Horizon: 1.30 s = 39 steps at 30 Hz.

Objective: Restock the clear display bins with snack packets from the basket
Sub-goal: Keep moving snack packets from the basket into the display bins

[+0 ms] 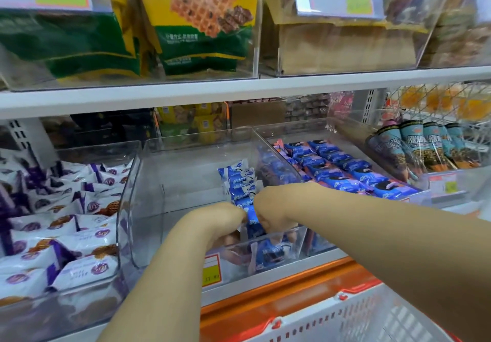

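Head view — left hand (228,216), right hand (271,208), gripping one packet row (240,182)

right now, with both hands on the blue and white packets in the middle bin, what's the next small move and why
Probably release the packet row and reach for the basket. The left hand and right hand pinch its front end; it lines the right of the middle bin, whose left side is bare.

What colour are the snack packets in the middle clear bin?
Blue and white snack packets, head view.
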Tool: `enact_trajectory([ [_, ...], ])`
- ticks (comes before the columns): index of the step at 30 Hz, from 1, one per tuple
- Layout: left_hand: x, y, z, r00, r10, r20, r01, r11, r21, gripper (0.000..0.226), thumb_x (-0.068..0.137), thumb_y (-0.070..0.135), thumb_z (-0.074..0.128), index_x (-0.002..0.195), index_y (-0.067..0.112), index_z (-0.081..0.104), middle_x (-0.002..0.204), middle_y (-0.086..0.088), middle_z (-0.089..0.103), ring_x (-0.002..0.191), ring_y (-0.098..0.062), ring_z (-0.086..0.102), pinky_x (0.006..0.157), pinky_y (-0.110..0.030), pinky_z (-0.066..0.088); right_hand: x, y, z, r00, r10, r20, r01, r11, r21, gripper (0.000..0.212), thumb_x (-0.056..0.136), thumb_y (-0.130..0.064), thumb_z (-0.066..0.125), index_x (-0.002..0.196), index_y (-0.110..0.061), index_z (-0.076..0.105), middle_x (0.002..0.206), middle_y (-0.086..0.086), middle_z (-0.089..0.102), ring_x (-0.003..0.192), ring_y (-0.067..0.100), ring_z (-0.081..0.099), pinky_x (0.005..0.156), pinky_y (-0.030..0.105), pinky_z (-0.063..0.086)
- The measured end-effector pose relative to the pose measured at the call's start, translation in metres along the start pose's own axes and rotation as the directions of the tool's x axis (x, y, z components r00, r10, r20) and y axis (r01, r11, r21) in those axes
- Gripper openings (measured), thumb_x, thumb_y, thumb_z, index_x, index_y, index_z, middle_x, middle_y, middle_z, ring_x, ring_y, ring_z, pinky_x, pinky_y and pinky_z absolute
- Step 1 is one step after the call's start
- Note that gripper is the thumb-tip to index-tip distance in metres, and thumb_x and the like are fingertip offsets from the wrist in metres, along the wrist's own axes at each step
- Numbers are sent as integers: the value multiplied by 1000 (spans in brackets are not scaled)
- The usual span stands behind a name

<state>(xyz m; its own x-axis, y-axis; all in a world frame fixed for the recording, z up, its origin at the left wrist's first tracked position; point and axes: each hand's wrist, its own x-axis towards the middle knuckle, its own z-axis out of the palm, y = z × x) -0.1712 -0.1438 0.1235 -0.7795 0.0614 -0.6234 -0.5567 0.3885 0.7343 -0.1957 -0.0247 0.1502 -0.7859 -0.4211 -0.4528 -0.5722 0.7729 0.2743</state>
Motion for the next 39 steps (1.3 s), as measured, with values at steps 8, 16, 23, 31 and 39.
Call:
enact_trajectory([
  [8,17,-3,3,1000,14,-8,-14,999,30,18,99,8,44,96,2,61,93,-24,71,95,-38,70,87,-49,58,-4,-6,-4,996,56,-70,-57,998,-16,37,96,-8,53,64,-12,35,67,2,38,54,13,33,44,22,27],
  [16,8,2,4,992,65,-105,-26,941,338,17,101,12,40,109,5,54,108,-24,70,101,-34,70,93,-46,55,-37,8,4,948,91,-304,-29,979,204,24,95,-10,56,115,-16,68,113,5,67,101,24,64,87,38,55],
  [23,10,0,6,991,88,-105,-57,963,265,19,100,12,42,94,3,58,96,-24,73,88,-27,74,86,-44,59,-75,31,45,770,229,-596,23,923,385,26,99,-24,50,119,-34,63,128,-16,49,125,8,39,93,34,46],
  [31,3,6,12,944,227,-239,-70,847,527,26,100,16,44,75,12,49,111,-16,70,82,-28,63,84,-36,56,-91,38,65,715,219,-664,137,887,440,22,96,-24,56,113,-31,68,124,-14,56,120,9,46,98,38,45],
  [39,-60,-5,73,515,816,-262,-381,492,783,27,94,26,46,118,29,60,110,-6,70,99,-32,63,84,-45,53,-153,42,155,776,199,-598,147,866,479,14,88,-28,63,99,-29,71,105,-11,70,98,9,60,83,24,47],
])
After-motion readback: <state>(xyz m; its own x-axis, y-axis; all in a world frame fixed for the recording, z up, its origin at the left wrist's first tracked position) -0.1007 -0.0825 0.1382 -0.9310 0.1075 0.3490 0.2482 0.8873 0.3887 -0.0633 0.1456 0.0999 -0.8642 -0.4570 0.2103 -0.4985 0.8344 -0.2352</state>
